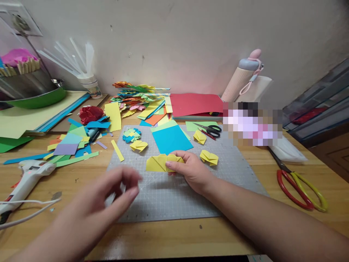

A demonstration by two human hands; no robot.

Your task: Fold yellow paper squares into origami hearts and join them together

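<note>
My right hand (191, 170) pinches a folded yellow paper piece (159, 162) over the grey cutting mat (169, 196). My left hand (109, 196) hovers above the mat's left part, fingers loosely curled and blurred, with nothing visible in them. Further folded yellow pieces lie on the mat: one (138, 146) left of a blue paper sheet (171, 139), one (200, 137) right of it, another (209, 157) near my right hand. A blue-and-yellow folded flower (131, 135) sits at the mat's back left.
A white glue gun (27, 178) with its cord lies at the left. Coloured paper scraps (73, 145) cover the left and back. Small black scissors (211, 130) and big red-yellow scissors (300, 185) lie on the right. A bottle (241, 78) leans on the wall.
</note>
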